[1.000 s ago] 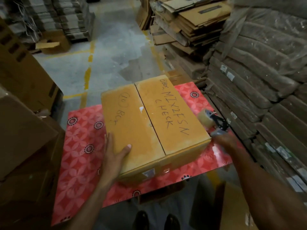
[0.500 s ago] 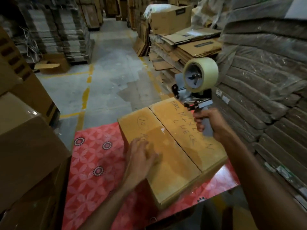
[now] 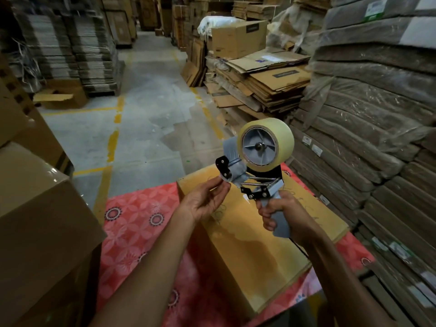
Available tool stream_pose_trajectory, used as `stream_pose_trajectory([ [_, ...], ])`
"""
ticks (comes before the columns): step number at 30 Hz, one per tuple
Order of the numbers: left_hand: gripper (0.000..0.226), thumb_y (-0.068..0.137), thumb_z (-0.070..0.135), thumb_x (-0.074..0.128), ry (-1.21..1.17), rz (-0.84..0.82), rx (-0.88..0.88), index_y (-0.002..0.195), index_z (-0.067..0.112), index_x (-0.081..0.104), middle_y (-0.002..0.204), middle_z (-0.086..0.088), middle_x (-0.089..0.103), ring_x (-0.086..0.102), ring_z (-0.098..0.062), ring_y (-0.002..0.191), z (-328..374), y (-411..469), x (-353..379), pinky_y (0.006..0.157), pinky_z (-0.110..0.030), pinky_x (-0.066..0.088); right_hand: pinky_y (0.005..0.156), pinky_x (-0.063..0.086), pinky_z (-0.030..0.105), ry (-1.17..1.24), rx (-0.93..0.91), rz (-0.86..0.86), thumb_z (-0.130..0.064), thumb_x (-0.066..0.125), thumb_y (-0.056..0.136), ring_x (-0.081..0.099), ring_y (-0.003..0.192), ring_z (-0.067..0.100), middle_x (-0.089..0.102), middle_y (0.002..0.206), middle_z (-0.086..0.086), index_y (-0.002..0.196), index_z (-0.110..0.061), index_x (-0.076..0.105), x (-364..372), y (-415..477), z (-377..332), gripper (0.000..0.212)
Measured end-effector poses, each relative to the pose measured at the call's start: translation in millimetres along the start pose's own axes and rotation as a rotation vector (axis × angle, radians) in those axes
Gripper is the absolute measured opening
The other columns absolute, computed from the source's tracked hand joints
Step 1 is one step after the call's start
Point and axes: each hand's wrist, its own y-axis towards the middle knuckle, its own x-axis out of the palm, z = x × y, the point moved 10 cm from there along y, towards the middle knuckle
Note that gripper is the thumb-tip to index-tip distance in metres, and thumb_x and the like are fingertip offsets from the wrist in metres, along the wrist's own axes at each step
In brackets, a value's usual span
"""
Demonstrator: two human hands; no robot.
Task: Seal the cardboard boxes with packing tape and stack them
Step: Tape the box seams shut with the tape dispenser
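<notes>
Right grip (image 3: 290, 215) holds tape dispenser (image 3: 259, 148) — left grip (image 3: 200, 201) pinches its roller (image 3: 225, 177); box (image 3: 250, 251) lettering hidden.

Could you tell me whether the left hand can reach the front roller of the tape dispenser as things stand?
Probably yes: the left hand is right at the front roller, nothing between, while the right hand grips the dispenser's handle.

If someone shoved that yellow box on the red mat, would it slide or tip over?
Probably slide, not tip: the box is wider than tall, lying flat on the glossy-looking mat. Its cardboard looks stiff, so it should keep its shape. Weight cannot be told.
</notes>
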Motion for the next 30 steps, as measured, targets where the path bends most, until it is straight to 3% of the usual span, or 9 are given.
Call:
stream_pose_trajectory([
  [3, 0.035, 0.093, 0.026, 0.064, 0.013, -0.080, -0.023, 0.077, -0.005, 0.073, 0.073, -0.019, 0.069, 0.074, -0.025, 0.066, -1.9, 5.1, 3.0, 0.065, -0.032, 0.063, 0.047, 0.032, 0.029, -0.003, 0.002, 0.010, -0.003, 0.057, 0.065, 0.035, 0.043, 0.019, 0.044, 0.062, 0.012, 0.075, -0.004, 0.060, -0.8, 5.0, 3.1, 0.010],
  [6, 0.017, 0.093, 0.012, 0.059, -0.015, -0.087, -0.052, 0.096, -0.003, 0.065, 0.070, -0.019, 0.066, 0.071, -0.022, 0.058, -3.9, 8.4, 6.3, 0.054, -0.026, 0.061, 0.049, 0.033, 0.030, -0.032, 0.008, 0.021, -0.005, 0.059, 0.065, 0.037, 0.044, 0.020, 0.047, 0.063, 0.012, 0.075, -0.004, 0.060, -0.9, 11.4, 6.7, 0.011],
  [11, 0.012, 0.088, 0.003, 0.055, -0.004, -0.058, -0.090, 0.087, -0.008, 0.060, 0.069, -0.020, 0.064, 0.069, -0.024, 0.056, -4.9, 25.0, 2.4, 0.052, -0.027, 0.061, 0.049, 0.034, 0.029, -0.054, 0.004, 0.018, -0.004, 0.059, 0.064, 0.036, 0.046, 0.020, 0.047, 0.065, 0.012, 0.075, -0.004, 0.061, -6.4, 20.2, 6.9, 0.011],
  [16, 0.039, 0.093, 0.024, 0.052, 0.016, -0.033, -0.082, 0.075, -0.006, 0.069, 0.070, -0.019, 0.066, 0.069, -0.027, 0.060, -0.1, 40.7, 4.7, 0.052, -0.029, 0.061, 0.047, 0.033, 0.028, -0.065, 0.001, 0.028, -0.003, 0.058, 0.063, 0.036, 0.044, 0.019, 0.049, 0.062, 0.009, 0.077, 0.001, 0.059, -17.1, 25.7, 4.2, 0.015],
  [18, 0.040, 0.100, 0.022, 0.052, 0.123, 0.014, -0.060, 0.073, -0.004, 0.067, 0.063, -0.014, 0.065, 0.067, -0.021, 0.054, 1.8, 46.9, 7.2, 0.052, -0.025, 0.060, 0.047, 0.034, 0.028, -0.077, -0.010, 0.036, -0.004, 0.058, 0.062, 0.037, 0.044, 0.020, 0.049, 0.062, 0.009, 0.077, 0.001, 0.058, -22.2, 28.2, 2.3, 0.016],
  [22, 0.022, 0.096, -0.002, 0.046, 0.512, 0.153, 0.067, 0.076, -0.003, 0.057, 0.059, -0.017, 0.062, 0.050, -0.012, 0.037, 26.7, 58.0, 11.7, 0.039, -0.020, 0.047, 0.049, 0.035, 0.031, -0.147, -0.026, 0.060, -0.008, 0.061, 0.067, 0.040, 0.046, 0.020, 0.054, 0.062, 0.004, 0.079, 0.000, 0.054, -33.7, 31.7, 0.1, 0.016],
  [25, 0.031, 0.094, -0.005, 0.042, 0.798, 0.231, 0.226, 0.068, 0.001, 0.058, 0.052, -0.012, 0.063, 0.054, -0.016, 0.043, 57.1, 64.5, 25.6, 0.049, -0.025, 0.042, 0.048, 0.038, 0.030, -0.220, -0.032, 0.125, -0.014, 0.064, 0.067, 0.044, 0.046, 0.017, 0.057, 0.063, 0.003, 0.077, 0.001, 0.055, -41.6, 32.3, 1.6, 0.021],
  [27, 0.031, 0.092, -0.005, 0.049, 0.856, 0.320, 0.308, 0.064, 0.000, 0.060, 0.050, -0.010, 0.060, 0.055, -0.017, 0.043, 83.8, 73.4, 22.3, 0.050, -0.027, 0.045, 0.049, 0.037, 0.030, -0.230, -0.029, 0.163, -0.019, 0.066, 0.064, 0.044, 0.045, 0.015, 0.054, 0.060, 0.004, 0.078, 0.003, 0.058, -45.4, 28.5, 4.6, 0.028],
  [30, 0.017, 0.087, 0.003, 0.070, 0.910, 0.323, 0.310, 0.074, -0.007, 0.070, 0.064, -0.018, 0.065, 0.058, -0.019, 0.049, 118.0, 97.8, 14.6, 0.051, -0.026, 0.049, 0.046, 0.033, 0.029, -0.144, 0.020, 0.233, -0.030, 0.069, 0.054, 0.039, 0.045, 0.017, 0.048, 0.062, 0.011, 0.092, 0.012, 0.059, -58.1, 18.1, 18.8, 0.057],
])
